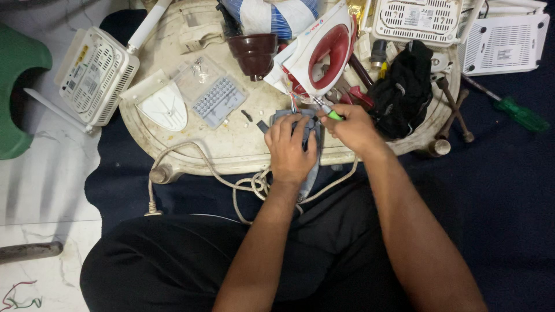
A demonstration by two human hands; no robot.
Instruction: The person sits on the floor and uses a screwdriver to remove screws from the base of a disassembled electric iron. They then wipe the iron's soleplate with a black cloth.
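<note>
My left hand (290, 149) presses down on a grey iron base (312, 134) at the near edge of a worn cream tray (173, 144). My right hand (352, 128) grips a small screwdriver with a green handle (332, 114), its tip pointing at the wires where the base meets the white and red iron housing (321, 53). That housing lies tilted just behind the base. A beige cord (231, 180) runs from under my left hand and loops off the tray toward my lap.
On the tray lie a clear plastic parts box (213, 92), a white soleplate cover (165, 107), a brown cup (254, 53), black cloth (403, 89) and several tools. White routers (92, 74) sit around. A green screwdriver (520, 112) lies at right, a green stool (17, 86) at left.
</note>
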